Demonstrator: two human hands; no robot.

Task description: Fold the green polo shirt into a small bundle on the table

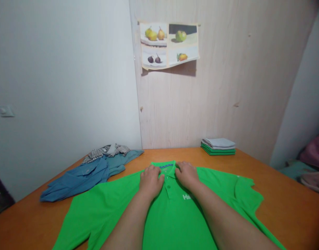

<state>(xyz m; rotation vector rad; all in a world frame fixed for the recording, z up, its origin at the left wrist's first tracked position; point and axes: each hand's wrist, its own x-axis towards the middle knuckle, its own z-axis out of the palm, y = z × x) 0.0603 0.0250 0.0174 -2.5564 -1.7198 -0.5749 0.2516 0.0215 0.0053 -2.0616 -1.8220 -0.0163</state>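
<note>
Shirt: green, spread front up on the tabletop, filling the near middle; the shirt runs past the picture's edge at 6 o'clock.
Long axis: 12 to 6, the collar at 12, the placket pointing to 6; one sleeve slants toward 8, the other toward 4.
Left grip: the left grip rests on the collar's 8 o'clock side, fingers bent over the cloth; whether they pinch it, I cannot tell.
Right grip: the right grip rests at the collar's 4 o'clock side, fingers toward 11; pinch or mere touch, I cannot tell.
Nearer hand: neither clearly; the collar lies between both.
Chest writing: white "Ha", the rest behind the right forearm.
Neck band: blue, illegible.
Blue heap: rumpled, at 10, striped cloth beyond it.
Stack: folded grey over green, at 1.
</note>
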